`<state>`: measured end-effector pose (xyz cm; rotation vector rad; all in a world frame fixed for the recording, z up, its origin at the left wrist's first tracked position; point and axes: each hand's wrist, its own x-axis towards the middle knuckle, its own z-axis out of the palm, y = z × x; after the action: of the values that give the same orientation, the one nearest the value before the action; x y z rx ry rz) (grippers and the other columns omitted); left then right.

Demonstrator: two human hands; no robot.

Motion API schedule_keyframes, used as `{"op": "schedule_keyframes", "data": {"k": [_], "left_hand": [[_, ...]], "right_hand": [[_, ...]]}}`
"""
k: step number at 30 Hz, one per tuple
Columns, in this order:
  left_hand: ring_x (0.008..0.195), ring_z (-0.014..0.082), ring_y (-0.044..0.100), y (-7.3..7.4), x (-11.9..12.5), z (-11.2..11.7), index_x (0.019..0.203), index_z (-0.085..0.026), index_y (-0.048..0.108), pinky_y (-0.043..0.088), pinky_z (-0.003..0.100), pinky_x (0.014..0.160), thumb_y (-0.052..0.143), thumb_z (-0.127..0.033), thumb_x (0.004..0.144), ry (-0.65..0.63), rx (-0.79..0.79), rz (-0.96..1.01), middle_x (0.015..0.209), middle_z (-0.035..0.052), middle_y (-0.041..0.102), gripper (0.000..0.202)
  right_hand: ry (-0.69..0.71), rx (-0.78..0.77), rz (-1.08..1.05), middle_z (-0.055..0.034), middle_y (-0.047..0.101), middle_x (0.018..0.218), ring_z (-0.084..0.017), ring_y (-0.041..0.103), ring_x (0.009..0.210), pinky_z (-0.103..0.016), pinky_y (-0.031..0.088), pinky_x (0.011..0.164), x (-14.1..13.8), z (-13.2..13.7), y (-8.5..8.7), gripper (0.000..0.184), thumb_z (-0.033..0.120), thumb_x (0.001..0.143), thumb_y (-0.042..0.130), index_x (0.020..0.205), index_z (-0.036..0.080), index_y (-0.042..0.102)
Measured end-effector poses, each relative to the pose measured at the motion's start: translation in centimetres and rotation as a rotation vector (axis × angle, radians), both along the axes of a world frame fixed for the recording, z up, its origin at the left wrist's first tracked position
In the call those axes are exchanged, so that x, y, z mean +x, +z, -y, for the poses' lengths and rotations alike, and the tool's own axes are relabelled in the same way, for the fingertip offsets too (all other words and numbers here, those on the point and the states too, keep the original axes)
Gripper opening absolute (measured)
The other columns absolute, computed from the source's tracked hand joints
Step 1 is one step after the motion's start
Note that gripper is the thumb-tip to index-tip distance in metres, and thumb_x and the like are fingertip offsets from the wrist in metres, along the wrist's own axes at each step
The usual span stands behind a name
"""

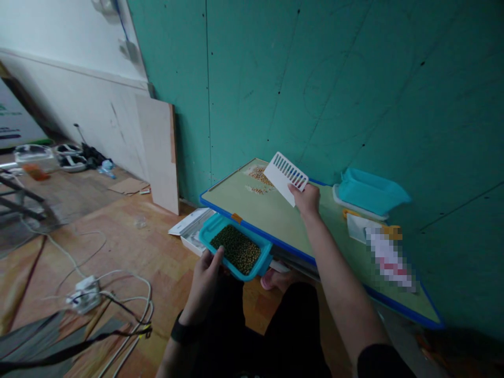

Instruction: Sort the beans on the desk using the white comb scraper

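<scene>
My left hand [208,269] grips the near left rim of a blue plastic container [205,231], its thumb over the edge. Green beans [236,247] and some paler ones lie inside it. The container is held at the table's near edge, above my lap. Over the table, my right hand [306,198] is closed on the end of a flat white plastic scraper [284,177] with a row of slots. Just left of the scraper, a loose pile of yellowish-brown kernels or beans [260,176] is spread on the tabletop, with a smaller scatter nearer me.
The low table [283,226] has a blue edge and stands against a green wall [252,79]. At its right are another blue container [370,188], a white lid under it, and a partly blurred packet [388,257]. A power strip [85,294] with cables lies on the floor at left.
</scene>
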<state>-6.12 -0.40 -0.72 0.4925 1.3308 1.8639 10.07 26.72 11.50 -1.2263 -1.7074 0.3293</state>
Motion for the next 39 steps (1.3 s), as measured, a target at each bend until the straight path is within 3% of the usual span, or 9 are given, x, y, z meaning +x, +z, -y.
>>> {"op": "schedule_keyframes", "data": {"k": [4, 9, 15, 27, 35, 39], "left_hand": [[0.048, 0.0123, 0.053, 0.0, 0.0, -0.1, 0.083, -0.017, 0.064, 0.044, 0.023, 0.046, 0.08, -0.057, 0.07, 0.013, -0.006, -0.014, 0.056, -0.0047, 0.056, 0.046], [0.053, 0.0114, 0.053, 0.8, 0.3, 0.3, 0.093, -0.016, 0.066, 0.044, 0.022, 0.049, 0.079, -0.055, 0.073, 0.003, -0.006, -0.023, 0.064, -0.0031, 0.06, 0.046], [0.054, 0.0108, 0.052, 1.7, 0.6, 0.6, 0.087, -0.016, 0.065, 0.043, 0.021, 0.049, 0.079, -0.055, 0.073, -0.011, -0.023, -0.031, 0.067, -0.003, 0.06, 0.043], [0.051, 0.0104, 0.051, 2.0, 0.7, 0.7, 0.081, -0.018, 0.062, 0.042, 0.021, 0.048, 0.077, -0.056, 0.074, -0.014, -0.049, -0.06, 0.061, -0.005, 0.055, 0.042], [0.053, 0.0107, 0.052, 1.8, 0.7, 0.7, 0.089, -0.017, 0.065, 0.043, 0.021, 0.049, 0.078, -0.056, 0.074, -0.022, -0.057, -0.033, 0.063, -0.0046, 0.056, 0.043], [0.054, 0.0112, 0.052, 2.0, 0.8, 0.8, 0.09, -0.018, 0.066, 0.043, 0.021, 0.049, 0.078, -0.056, 0.074, -0.024, -0.041, -0.035, 0.065, -0.0038, 0.058, 0.043]], "right_hand": [[0.165, -0.099, -0.083, -0.0127, 0.078, 0.087, -0.024, 0.07, 0.077, -0.032, 0.051, 0.072, -3.1, -4.0, -0.4, 0.026, 0.032, 0.07, 0.075, 0.086, 0.013, 0.076], [0.286, -0.093, -0.132, -0.012, 0.077, 0.087, -0.024, 0.07, 0.079, -0.037, 0.054, 0.078, -4.2, -6.1, -1.8, 0.025, 0.032, 0.07, 0.075, 0.085, 0.012, 0.074], [0.349, -0.105, -0.136, -0.0109, 0.077, 0.085, -0.026, 0.071, 0.081, -0.04, 0.054, 0.08, -4.3, -6.3, -2.6, 0.021, 0.029, 0.071, 0.076, 0.083, 0.012, 0.074], [0.415, -0.117, -0.117, -0.0103, 0.078, 0.086, -0.027, 0.073, 0.086, -0.039, 0.055, 0.083, -4.7, -5.7, -2.5, 0.019, 0.027, 0.071, 0.077, 0.083, 0.013, 0.075], [0.442, -0.127, -0.107, -0.0099, 0.078, 0.089, -0.026, 0.072, 0.093, -0.036, 0.054, 0.084, -5.0, -5.6, -2.8, 0.022, 0.025, 0.071, 0.077, 0.089, 0.012, 0.075], [0.446, -0.18, -0.102, -0.0097, 0.077, 0.086, -0.026, 0.072, 0.087, -0.036, 0.055, 0.08, -5.2, -5.3, -2.7, 0.021, 0.027, 0.07, 0.077, 0.084, 0.011, 0.074]]}}
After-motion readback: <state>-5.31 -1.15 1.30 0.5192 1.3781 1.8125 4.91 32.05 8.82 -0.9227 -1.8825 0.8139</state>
